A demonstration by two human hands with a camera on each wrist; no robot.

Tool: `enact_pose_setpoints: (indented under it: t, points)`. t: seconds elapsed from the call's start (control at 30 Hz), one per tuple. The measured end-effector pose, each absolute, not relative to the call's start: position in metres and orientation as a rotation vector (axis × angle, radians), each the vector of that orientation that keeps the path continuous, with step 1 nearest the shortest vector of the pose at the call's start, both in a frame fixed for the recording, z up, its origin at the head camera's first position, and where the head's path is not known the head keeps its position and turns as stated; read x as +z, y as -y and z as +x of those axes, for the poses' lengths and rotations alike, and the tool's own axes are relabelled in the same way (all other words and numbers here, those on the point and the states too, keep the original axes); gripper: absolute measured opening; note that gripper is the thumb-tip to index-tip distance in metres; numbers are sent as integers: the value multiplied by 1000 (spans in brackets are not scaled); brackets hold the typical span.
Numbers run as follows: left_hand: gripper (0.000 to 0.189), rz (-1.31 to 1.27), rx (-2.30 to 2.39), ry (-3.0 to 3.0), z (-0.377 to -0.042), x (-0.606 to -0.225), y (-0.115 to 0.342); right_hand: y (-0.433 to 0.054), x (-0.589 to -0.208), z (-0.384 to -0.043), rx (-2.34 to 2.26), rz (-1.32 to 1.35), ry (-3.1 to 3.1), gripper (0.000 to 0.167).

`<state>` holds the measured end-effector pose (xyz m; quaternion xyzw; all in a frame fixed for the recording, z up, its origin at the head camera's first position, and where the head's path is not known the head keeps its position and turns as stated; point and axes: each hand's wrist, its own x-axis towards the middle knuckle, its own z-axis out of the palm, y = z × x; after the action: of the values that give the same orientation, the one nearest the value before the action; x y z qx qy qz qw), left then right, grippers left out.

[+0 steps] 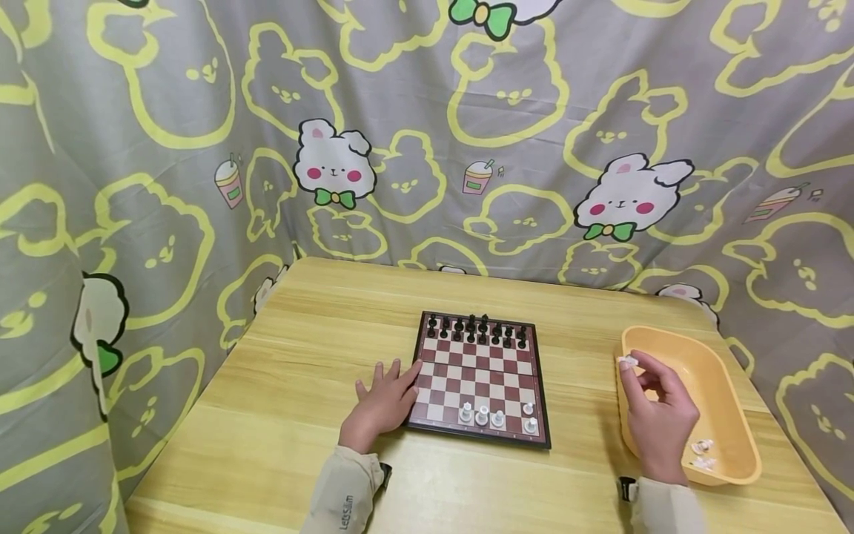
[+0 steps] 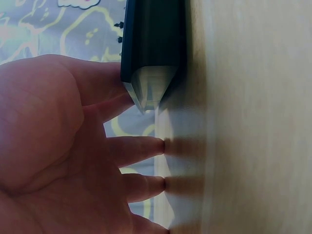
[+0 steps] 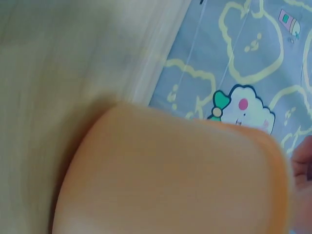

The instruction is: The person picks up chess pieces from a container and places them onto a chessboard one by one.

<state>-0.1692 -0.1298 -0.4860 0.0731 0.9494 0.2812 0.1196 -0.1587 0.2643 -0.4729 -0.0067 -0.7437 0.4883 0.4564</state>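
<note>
A chessboard (image 1: 477, 378) with dark red and white squares lies on the table. Black chess pieces (image 1: 471, 326) fill its two far rows, while several white chess pieces (image 1: 482, 415) stand near the close edge. My left hand (image 1: 382, 406) rests at the board's left edge, fingers spread; in the left wrist view its thumb and a finger touch the board's side and other fingertips meet the tabletop. My right hand (image 1: 657, 415) pinches a small white chess piece (image 1: 628, 361) between thumb and fingers above the tub's left rim. In the right wrist view only part of this hand shows.
A yellow-orange plastic tub (image 1: 723, 415) stands right of the board, with a few small white pieces (image 1: 703, 454) at its near end. The wooden table (image 1: 293, 386) is bordered behind and at the sides by a grey patterned curtain (image 1: 414, 111).
</note>
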Motion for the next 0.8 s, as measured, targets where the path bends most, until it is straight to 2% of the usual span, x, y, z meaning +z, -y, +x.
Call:
enact_pose_setpoints:
  t: [0.53,0.8]
  points:
    - [51,209,824,-2770,-167,-482,130,-219,-473,-159,1064,485,2113,33]
    - [51,206,818,-2771,-168,-484,130,-208,-478,-157,983,720,2283,31]
